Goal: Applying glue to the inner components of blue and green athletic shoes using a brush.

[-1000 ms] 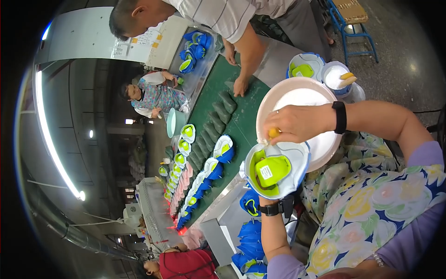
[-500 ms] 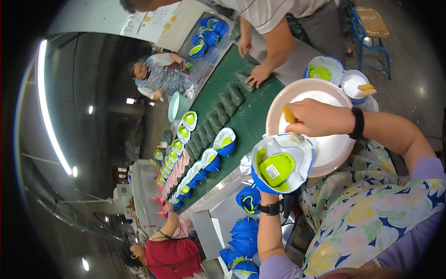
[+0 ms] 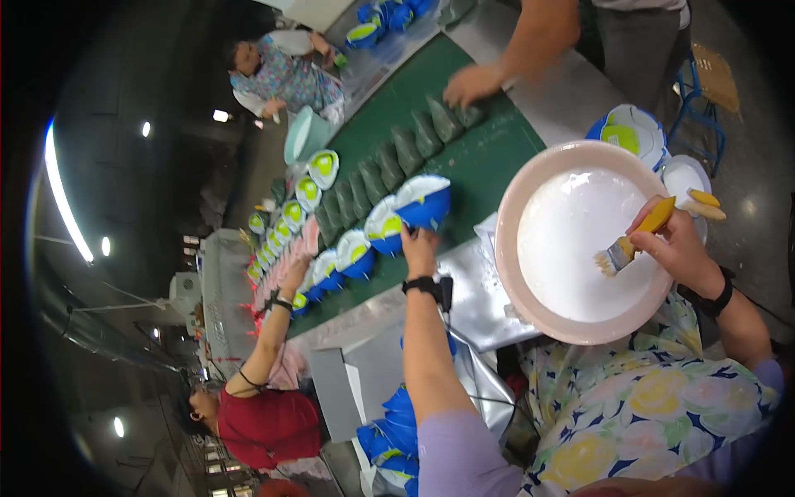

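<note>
My right hand (image 3: 681, 250) grips the yellow handle of a flat paintbrush (image 3: 619, 253). Its pale bristles hang over white liquid (image 3: 563, 232) in a large pinkish basin (image 3: 515, 286). Across the green conveyor belt (image 3: 480, 178), my left hand (image 3: 420, 250) has its fingers at the lower side of a blue cup-shaped piece (image 3: 429, 211) with a white lining. That piece stands at the near end of a row of similar blue pieces (image 3: 356, 263) showing lime-green insides; its underside is partly hidden by my fingers.
Dark grey pointed pieces (image 3: 389, 164) line the belt's middle. A co-worker's hand (image 3: 474, 85) is at their upper end; a person in red (image 3: 269, 422) reaches the lower end. Stacked blue pieces (image 3: 397, 422) lie beside my left arm. A white-filled tub (image 3: 687, 174) holds another brush.
The blue piece has left its place beside the basin and stands on the belt with my left hand at it. My right hand has swung right, brush over the white liquid. The view has shifted.
</note>
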`<state>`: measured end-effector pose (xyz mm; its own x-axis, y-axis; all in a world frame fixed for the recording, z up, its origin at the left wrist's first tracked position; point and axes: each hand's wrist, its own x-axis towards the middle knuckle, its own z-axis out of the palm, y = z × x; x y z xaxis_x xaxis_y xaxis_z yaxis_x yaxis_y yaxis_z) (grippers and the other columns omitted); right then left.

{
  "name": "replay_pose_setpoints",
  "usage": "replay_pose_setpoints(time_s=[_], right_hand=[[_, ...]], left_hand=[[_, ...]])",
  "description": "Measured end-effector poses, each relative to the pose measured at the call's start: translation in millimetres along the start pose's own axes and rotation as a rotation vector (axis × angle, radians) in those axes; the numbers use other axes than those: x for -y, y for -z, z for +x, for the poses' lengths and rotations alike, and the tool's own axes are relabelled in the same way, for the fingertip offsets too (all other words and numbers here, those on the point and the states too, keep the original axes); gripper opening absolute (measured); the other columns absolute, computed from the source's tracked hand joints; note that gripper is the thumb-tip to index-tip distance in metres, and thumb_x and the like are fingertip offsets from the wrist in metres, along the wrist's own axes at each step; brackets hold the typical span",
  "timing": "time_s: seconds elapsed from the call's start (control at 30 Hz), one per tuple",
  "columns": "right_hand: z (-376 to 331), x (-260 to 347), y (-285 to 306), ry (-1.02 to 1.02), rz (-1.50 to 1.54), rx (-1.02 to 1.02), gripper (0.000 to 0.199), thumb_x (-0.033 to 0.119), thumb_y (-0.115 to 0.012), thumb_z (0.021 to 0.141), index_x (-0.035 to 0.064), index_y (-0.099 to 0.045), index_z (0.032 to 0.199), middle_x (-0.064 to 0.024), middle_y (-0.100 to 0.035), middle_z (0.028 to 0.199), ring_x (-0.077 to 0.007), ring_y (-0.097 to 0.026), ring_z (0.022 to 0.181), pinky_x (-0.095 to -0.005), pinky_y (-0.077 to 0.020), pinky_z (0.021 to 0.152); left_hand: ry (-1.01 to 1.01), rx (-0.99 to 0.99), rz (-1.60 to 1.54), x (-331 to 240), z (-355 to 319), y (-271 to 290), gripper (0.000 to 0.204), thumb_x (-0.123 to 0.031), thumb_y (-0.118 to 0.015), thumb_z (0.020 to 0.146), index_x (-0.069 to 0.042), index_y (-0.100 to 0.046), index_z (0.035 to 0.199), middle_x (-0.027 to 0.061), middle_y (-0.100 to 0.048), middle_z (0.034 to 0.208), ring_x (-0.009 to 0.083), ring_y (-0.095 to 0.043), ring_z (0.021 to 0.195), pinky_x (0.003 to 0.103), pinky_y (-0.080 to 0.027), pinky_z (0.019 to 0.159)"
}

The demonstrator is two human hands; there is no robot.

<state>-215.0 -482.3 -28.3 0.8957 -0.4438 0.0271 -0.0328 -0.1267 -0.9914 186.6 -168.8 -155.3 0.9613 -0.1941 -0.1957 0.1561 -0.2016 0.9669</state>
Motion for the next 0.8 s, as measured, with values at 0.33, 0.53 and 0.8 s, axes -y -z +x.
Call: replay_pose_setpoints(time_s=[0.33, 0.53, 0.8], right_hand=[[-11, -22, -12, -0.035, 0.076, -0.007, 0.013, 0.006, -0.063, 0.09, 0.0012, -0.057, 0.1, -0.006, -0.057, 0.096, -0.0121, -0.058, 0.088, -0.026, -0.0468, 0.082], [-19, -26, -11, 0.061, 0.048, 0.005, 0.014, 0.006, -0.063, 0.09, 0.0013, -0.057, 0.101, -0.0049, -0.057, 0.096, -0.011, -0.058, 0.085, -0.0237, -0.0461, 0.079], [-7, -11, -2, 0.01, -0.104, 0.062, 0.019, 0.01, -0.067, 0.09, -0.0006, -0.057, 0.102, -0.0056, -0.061, 0.094, -0.0118, -0.063, 0.086, -0.0253, -0.0522, 0.077]], left_hand=[[-0.24, 0.225, 1.076, -2, -110, 65, 0.019, -0.002, -0.066, 0.072, -0.002, -0.071, 0.09, 0.0214, -0.068, 0.095, 0.0335, -0.066, 0.093, 0.04, -0.052, 0.079], [-0.28, 0.477, 1.023, -47, -198, 37, 0.031, -0.003, -0.066, 0.076, -0.005, -0.067, 0.106, 0.0185, -0.066, 0.104, 0.0306, -0.065, 0.096, 0.038, -0.051, 0.085], [-0.257, 0.164, 1.054, -6, -219, 168, 0.053, -0.001, -0.062, 0.076, -0.002, -0.055, 0.128, 0.022, -0.058, 0.124, 0.0374, -0.056, 0.115, 0.041, -0.043, 0.102]])
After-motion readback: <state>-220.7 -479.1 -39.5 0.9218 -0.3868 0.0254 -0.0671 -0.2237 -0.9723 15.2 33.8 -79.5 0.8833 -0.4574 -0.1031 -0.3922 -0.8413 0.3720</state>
